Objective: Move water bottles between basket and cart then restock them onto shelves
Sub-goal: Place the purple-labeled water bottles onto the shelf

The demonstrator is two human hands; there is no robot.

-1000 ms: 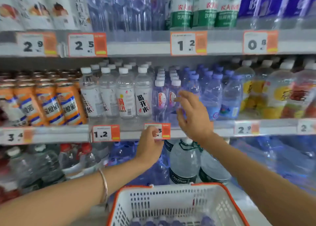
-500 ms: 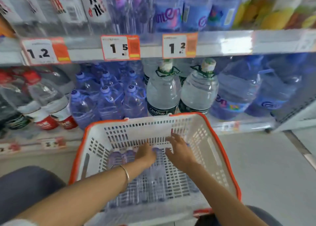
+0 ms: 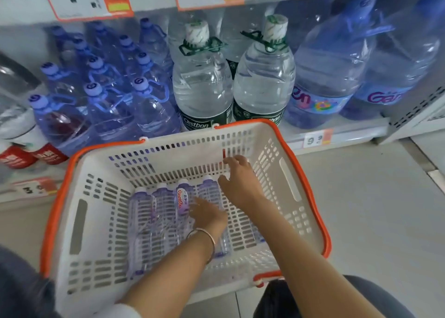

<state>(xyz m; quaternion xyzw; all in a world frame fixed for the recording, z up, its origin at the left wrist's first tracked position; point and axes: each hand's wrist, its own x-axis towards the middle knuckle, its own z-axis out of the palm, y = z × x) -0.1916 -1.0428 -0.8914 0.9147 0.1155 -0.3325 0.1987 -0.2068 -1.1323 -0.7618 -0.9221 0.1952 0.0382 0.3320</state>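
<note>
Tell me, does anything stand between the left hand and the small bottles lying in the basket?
Nothing visible does. The left hand is inside the basket, its blurred fingers at the labelled bottle. The right hand hovers beside the next bottle; no object lies between.

The white basket (image 3: 304, 180) with an orange rim is in front of a low shelf (image 3: 349, 134). On its bottom lie small purple water bottles (image 3: 163, 209), side by side. The left hand (image 3: 207, 215), blurred, is over these bottles and wears a thin bracelet (image 3: 204, 236). The right hand (image 3: 238, 180) hovers with loose fingers near the far wall. Large water jugs (image 3: 202, 89) stand on the shelf.
</note>
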